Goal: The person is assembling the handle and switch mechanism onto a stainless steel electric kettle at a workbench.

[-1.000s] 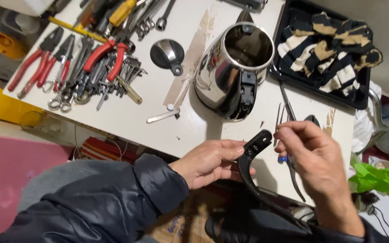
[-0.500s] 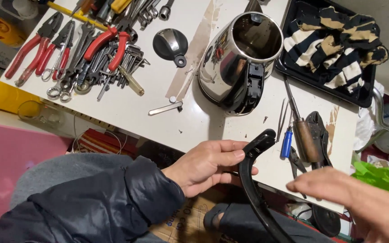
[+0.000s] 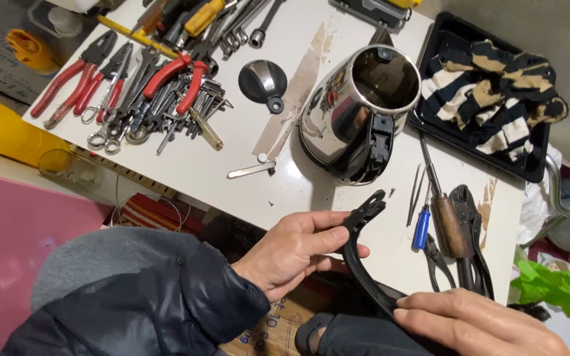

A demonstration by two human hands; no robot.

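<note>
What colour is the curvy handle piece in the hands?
Black. The handle piece shows clearly in the head view, held by both hands.

Bright, even indoor light from above, white worktable (image 3: pixel 186 168) close to overexposed. Polished steel kettle body (image 3: pixel 348 118) throws hard glare and mirrors the red tool handles; soft short shadow under it. Black curved plastic handle (image 3: pixel 357 254) reads as near silhouette, little surface detail. Left hand (image 3: pixel 298 250) sharp, right hand (image 3: pixel 476 323) slightly soft at frame bottom. Wide-angle stretch at corners; dim floor area lower right.
</note>
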